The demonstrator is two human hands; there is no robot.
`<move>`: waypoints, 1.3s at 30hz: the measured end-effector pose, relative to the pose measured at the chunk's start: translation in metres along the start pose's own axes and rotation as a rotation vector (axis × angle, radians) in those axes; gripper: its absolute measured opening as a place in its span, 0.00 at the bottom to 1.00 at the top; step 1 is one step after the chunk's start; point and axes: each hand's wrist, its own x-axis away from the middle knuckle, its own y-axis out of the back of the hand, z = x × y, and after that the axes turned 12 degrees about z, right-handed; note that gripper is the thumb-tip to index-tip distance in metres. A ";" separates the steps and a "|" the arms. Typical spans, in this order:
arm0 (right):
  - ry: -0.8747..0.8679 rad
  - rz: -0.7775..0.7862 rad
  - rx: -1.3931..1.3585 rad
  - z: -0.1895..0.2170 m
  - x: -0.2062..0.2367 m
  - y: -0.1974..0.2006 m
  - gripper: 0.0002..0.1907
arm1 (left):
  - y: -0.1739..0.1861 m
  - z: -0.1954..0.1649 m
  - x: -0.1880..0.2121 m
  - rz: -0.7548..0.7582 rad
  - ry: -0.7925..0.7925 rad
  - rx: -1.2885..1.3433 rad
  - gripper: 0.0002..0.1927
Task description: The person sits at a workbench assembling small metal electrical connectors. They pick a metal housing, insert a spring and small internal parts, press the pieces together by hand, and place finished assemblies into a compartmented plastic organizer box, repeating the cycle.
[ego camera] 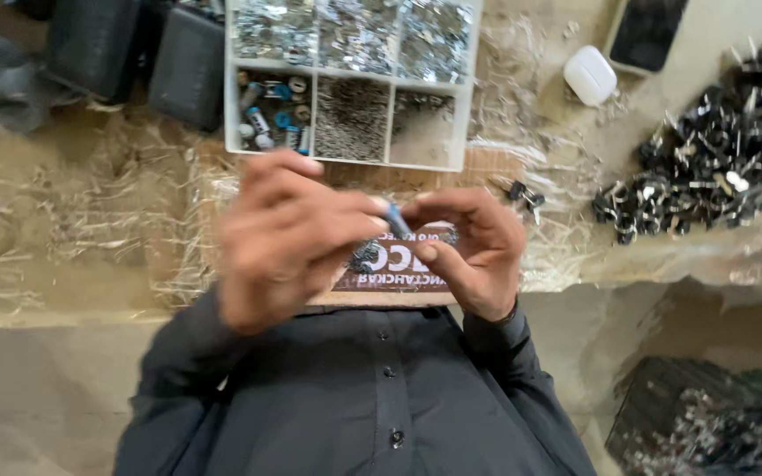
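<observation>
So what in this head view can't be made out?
- Small blue part: mostly covered by fingertips of the left hand and right hand, motion-blurred.
- Compartment tray: top cut off by the frame edge; contents too small.
- Black pile: pieces too small.

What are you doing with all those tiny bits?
A person in a dark shirt holds a small blue part between the fingertips of both hands, the left hand and the right hand, over a board on the workbench. Just beyond the hands sits a clear compartment tray filled with small metal pieces and little cylinders. A pile of black parts lies off to the right, near a small white case.
</observation>
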 end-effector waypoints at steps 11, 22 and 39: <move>0.014 -0.052 -0.315 -0.013 -0.023 -0.006 0.15 | -0.037 0.009 0.004 -0.088 -0.049 0.041 0.23; 0.084 0.029 0.142 -0.001 -0.061 0.014 0.10 | -0.061 0.045 -0.004 -0.256 0.049 -0.098 0.24; 0.255 0.028 1.077 -0.009 -0.133 -0.001 0.06 | -0.047 0.071 -0.005 -0.283 0.230 -0.005 0.22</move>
